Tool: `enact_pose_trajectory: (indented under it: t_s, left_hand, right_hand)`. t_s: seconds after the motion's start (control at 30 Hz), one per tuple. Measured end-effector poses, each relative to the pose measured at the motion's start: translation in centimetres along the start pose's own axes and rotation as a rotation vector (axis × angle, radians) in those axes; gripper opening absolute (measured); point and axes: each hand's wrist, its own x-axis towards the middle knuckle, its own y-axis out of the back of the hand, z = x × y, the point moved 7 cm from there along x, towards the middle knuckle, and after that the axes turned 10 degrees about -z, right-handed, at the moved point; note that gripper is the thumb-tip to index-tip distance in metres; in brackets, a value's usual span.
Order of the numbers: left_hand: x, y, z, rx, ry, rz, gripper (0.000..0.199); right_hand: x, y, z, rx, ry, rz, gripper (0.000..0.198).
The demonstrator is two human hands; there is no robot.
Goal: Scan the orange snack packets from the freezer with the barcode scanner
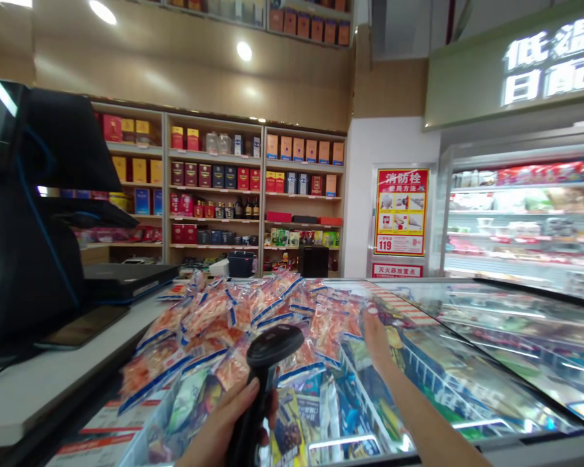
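My left hand (233, 405) is wrapped round the handle of a black handheld barcode scanner (275, 344), its head pointing away from me. Beyond the scanner lies a heap of clear plastic bags (267, 298) with blue edges and orange-pink, shredded-looking food inside. The heap rests on the glass top of a chest freezer (467, 370). My right hand (377, 331) reaches to the right edge of the heap, beside or touching the outermost bag. Its fingers are blurred and mostly turned away, so their grip is hidden.
On the left, a white counter (34, 405) carries a dark checkout terminal (43, 214), a phone (85, 326) and a flat black device (129, 280). Through the freezer glass, packets in wire baskets (433, 376) show. Shelves of boxes (214, 175) and a lit fridge (525, 227) stand behind.
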Motion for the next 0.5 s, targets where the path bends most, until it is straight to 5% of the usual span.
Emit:
enact_pose_trajectory:
  t_s: [0.1,0.27,0.5]
  left_hand:
    - [-0.5,0.2,0.1,0.010,-0.016,0.023,0.026]
    - [-0.7,-0.2,-0.2,-0.029,-0.042,-0.014,0.023]
    - [-0.7,-1.2,-0.2,0.017,-0.064,-0.023,0.026]
  right_hand:
    - [-0.6,0.0,-0.2,-0.015,-0.024,-0.091,0.053]
    - [-2.8,-4.7,-0.7,0.001,-0.032,-0.430,0.039]
    - [-3.6,-5.0,-1.9,-0.061,0.028,-0.385,0.024]
